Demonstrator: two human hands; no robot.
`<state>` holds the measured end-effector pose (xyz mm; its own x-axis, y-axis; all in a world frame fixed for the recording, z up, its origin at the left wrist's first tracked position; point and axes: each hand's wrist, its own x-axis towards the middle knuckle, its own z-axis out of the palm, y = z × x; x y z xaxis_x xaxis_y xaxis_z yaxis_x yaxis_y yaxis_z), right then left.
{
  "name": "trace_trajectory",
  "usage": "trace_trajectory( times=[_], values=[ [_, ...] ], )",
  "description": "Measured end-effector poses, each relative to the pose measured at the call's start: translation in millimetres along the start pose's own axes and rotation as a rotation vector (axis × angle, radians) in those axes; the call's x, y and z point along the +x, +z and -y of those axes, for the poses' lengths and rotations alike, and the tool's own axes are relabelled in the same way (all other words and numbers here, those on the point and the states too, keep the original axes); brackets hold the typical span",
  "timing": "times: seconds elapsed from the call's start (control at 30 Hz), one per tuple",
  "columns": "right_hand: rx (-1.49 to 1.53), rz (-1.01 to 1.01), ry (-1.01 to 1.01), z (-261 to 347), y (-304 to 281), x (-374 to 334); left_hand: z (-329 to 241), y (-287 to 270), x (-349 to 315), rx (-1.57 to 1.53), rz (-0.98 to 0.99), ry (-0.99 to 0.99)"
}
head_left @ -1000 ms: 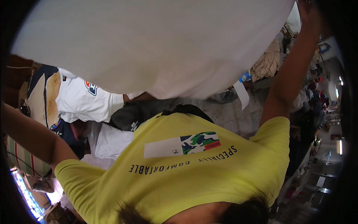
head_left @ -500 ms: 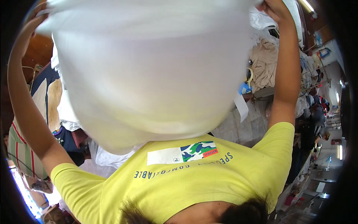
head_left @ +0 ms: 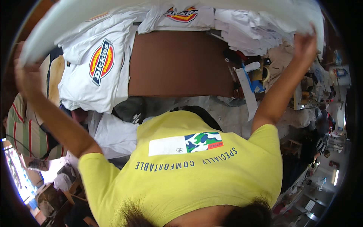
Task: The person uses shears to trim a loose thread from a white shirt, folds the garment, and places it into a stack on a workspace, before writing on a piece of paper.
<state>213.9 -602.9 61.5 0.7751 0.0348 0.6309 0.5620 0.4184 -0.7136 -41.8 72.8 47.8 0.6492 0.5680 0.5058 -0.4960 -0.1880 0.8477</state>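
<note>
Overhead, a large piece of white fabric (head_left: 287,17) is stretched out between my raised arms and blurred by motion. Its kind is not clear; most of it runs off the upper edge. At the far left my left hand (head_left: 28,72), smeared, is closed around one end. My right hand (head_left: 305,47) grips the other end at the upper right. Below lies a brown work surface (head_left: 179,64). To its left is a stack of white T-shirts (head_left: 79,72) with a red, yellow and dark printed emblem. Another printed white T-shirt (head_left: 189,24) lies along its far side.
White garments (head_left: 249,34) are heaped at the far right, beside beige cloth (head_left: 281,56). A tape roll (head_left: 266,73), blue items and a white strip (head_left: 247,94) lie by the right edge. A striped cushion-like thing (head_left: 34,128) is at left. Other people are in the right background.
The white fabric has swung up and away from my chest, uncovering the brown surface and the printed T-shirts. My hands have moved lower in the picture, still on its ends.
</note>
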Motion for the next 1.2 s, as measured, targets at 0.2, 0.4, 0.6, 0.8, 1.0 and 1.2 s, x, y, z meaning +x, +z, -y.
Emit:
trace_trajectory(
  times=[0.2, 0.4, 0.6, 0.8, 1.0, 1.2],
  values=[
    [-0.023, -0.558, 0.591, -136.6, -18.9, -233.3, 198.1, 0.9, -185.2, -0.425, -0.078, -0.632],
    [-0.165, -0.588, 0.919, -158.3, -24.6, -336.6, 226.7, -5.4, -266.5, -0.328, -0.169, -0.833],
    [-0.222, -0.529, 1.001, -157.0, -20.8, -338.3, 205.2, 12.7, -266.1, -0.176, -0.285, -0.881],
    [-0.431, -0.547, 0.966, -168.8, -16.7, -341.3, 227.5, 11.2, -270.1, 0.037, -0.268, -0.781],
    [-0.385, -0.582, 0.933, -172.5, -28.6, -347.6, 239.0, 0.2, -277.1, -0.089, -0.326, -0.759],
    [-0.374, -0.597, 0.945, -170.0, -30.3, -349.4, 242.2, -3.3, -277.5, -0.095, -0.315, -0.749]
  ],
)
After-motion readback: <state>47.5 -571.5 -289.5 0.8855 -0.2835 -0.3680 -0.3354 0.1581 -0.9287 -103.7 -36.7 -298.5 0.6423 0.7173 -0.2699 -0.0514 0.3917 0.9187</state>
